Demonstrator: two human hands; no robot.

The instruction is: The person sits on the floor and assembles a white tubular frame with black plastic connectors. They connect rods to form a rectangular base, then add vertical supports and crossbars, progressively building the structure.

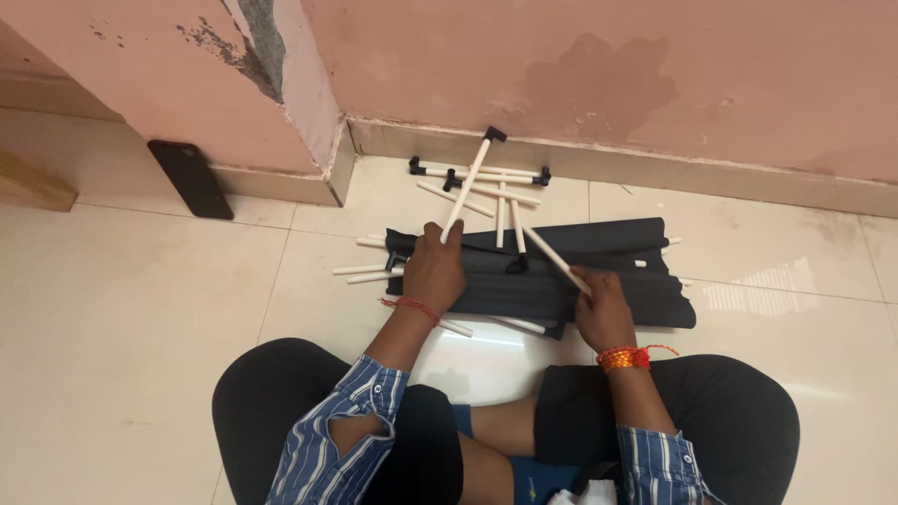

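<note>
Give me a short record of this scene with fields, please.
setting: tiled floor beside a pink wall
person: seated cross-legged
left hand: grips a white rod with a black end fitting
right hand: grips another white rod
under hands: folded black fabric
nearby: pile of loose white rods, dark flat object leaning on the wall

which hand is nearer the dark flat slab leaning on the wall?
Left. The left hand, gripping a white rod, is right of the slab; the right hand lies farther right, holding another rod.
</note>
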